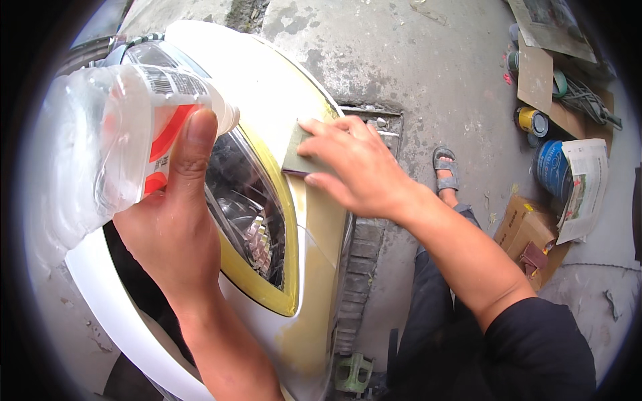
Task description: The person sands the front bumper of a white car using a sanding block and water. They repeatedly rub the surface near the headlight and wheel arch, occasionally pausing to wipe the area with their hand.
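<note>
My left hand [175,240] grips a clear plastic bottle [95,150] tipped on its side, its mouth pointing right over the car. The bottle has a red and white label. My right hand [351,165] holds a flat greyish-green sanding block [299,150] against the body panel [281,100], with fingers spread over its top. The block's underside is hidden. Left of it is a headlight [251,215] bordered with yellow masking tape [287,250]. Tan, dull patches [313,290] show along the white panel's edge.
On the concrete floor at right stand a yellow tin [532,122], a blue bucket [551,168] partly behind a newspaper [587,190], and cardboard boxes [521,225]. A floor drain [386,125] lies beyond my right hand. My sandalled foot [445,170] is beside the car.
</note>
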Available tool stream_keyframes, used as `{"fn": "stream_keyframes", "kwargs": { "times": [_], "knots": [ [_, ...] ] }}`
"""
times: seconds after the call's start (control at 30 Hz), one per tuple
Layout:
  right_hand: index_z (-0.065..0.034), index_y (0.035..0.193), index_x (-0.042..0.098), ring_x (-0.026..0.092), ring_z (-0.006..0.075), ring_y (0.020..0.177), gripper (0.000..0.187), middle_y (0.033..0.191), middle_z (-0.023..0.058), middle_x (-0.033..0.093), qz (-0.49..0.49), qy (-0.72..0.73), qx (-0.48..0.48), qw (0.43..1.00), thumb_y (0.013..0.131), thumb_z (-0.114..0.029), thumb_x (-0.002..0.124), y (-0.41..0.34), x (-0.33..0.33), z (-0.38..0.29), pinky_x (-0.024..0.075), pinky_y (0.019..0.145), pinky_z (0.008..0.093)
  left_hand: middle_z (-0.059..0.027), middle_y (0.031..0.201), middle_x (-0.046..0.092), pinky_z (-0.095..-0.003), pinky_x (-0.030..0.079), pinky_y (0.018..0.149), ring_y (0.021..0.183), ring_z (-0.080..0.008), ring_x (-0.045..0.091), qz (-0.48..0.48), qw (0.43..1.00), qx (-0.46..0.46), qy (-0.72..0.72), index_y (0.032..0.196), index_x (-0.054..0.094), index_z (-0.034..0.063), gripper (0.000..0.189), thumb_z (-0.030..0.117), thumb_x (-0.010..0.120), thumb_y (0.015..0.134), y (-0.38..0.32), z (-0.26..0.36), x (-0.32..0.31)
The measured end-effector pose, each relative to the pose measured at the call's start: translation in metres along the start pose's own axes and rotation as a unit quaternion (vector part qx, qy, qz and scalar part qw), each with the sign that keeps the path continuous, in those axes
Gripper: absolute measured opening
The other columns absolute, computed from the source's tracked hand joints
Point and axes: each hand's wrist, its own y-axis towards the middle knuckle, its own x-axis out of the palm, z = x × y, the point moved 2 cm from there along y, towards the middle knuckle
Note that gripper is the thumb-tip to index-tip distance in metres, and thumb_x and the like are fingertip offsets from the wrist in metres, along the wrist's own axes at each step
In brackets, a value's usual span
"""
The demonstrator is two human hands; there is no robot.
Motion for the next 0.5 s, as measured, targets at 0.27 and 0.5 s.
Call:
{"fn": "stream_keyframes", "kwargs": {
  "times": [0.27,0.5],
  "knots": [
    [-0.0117,0.116,0.063,0.059,0.0362,0.107,0.035,0.127,0.0106,0.064,-0.010,-0.001,0.031,0.999,0.088,-0.028,0.074,0.040,0.004,0.002,0.0456,0.097,0.0485,-0.0147,0.117,0.069,-0.0330,0.060,0.082,0.102,-0.0225,0.070,0.001,1.000,-0.013,-0.011,0.144,0.054,-0.0024,0.061,0.029,0.076,0.096,0.002,0.004,0.006],
    [-0.0117,0.114,0.066,0.058,0.0389,0.109,0.034,0.120,0.0136,0.068,0.051,0.025,0.063,0.996,0.086,-0.029,0.074,0.048,0.009,0.009,0.0460,0.097,0.0515,-0.0076,0.109,0.070,-0.0289,0.048,0.094,0.098,-0.0154,0.063,0.009,0.993,-0.062,-0.099,0.136,0.058,-0.0041,0.055,0.016,0.082,0.091,-0.004,0.003,0.008]
  ]
}}
